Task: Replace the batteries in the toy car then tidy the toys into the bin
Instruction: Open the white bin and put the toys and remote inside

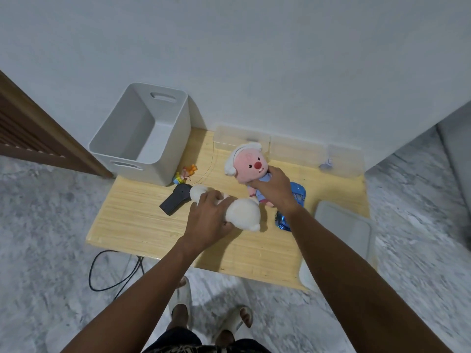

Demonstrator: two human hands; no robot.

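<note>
Your two feet in pale slip-on sandals (237,319) stand on the grey speckled floor (51,225), just in front of the low light wooden table (142,225). A black cable (102,276) loops on the floor under the near left edge of that table. Your left hand (209,217) is over the middle of the table, and its fingers curl around the soft white plush toy (242,212) that lies there. Your right hand (274,191) is a little farther back on the table, and it grips the body of the pink plush doll with the red nose and white hat (248,164). The shiny blue toy car (298,194) sits on the table just under your right wrist, and your arm hides its middle. The dark grey remote control (175,200) lies on the table just left of the white plush, touching it or nearly so. A small bright plastic figure in orange, yellow and pink (184,173) lies behind the remote. The big grey plastic bin with cut-out handles (173,138) stands on the far left corner of the table, open at the top. Clear plastic boxes (293,149) line the far edge of the table by the white wall (254,59). A flat grey lid (344,225) lies at the right side of the table.
</note>
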